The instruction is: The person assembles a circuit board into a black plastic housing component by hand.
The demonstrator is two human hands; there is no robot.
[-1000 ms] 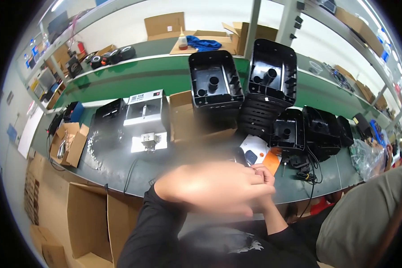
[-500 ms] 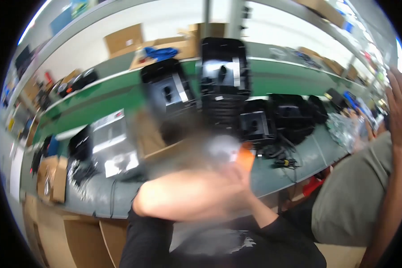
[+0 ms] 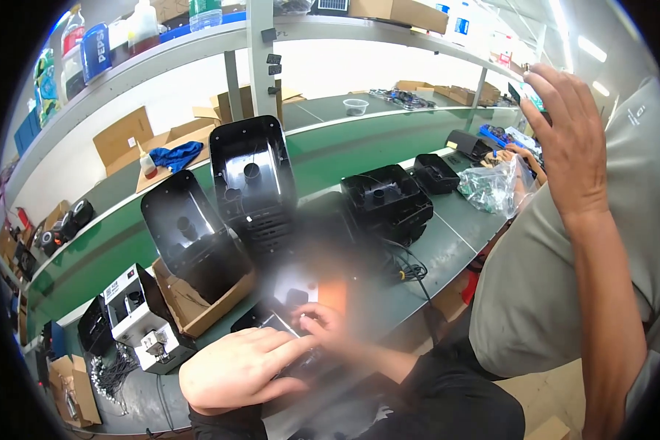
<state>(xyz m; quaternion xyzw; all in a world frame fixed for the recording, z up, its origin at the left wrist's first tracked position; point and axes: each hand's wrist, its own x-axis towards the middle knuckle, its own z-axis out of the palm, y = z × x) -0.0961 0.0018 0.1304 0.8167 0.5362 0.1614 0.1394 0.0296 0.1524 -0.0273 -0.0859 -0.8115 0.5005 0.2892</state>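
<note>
The left hand (image 3: 246,367) comes in from the near left, back up, wrist low, its fingers reaching right and slightly far. The right hand (image 3: 324,325) meets it from the near right, forearm slanting left and far, fingers curled toward the left fingertips. The left fingers lie close together, thumb a little apart; whether either hand is clamped on anything, I cannot tell through the blur. A black part (image 3: 260,312) sits just beyond the left fingers, at the bench's (image 3: 438,251) near edge, left of an orange sheet (image 3: 333,295).
</note>
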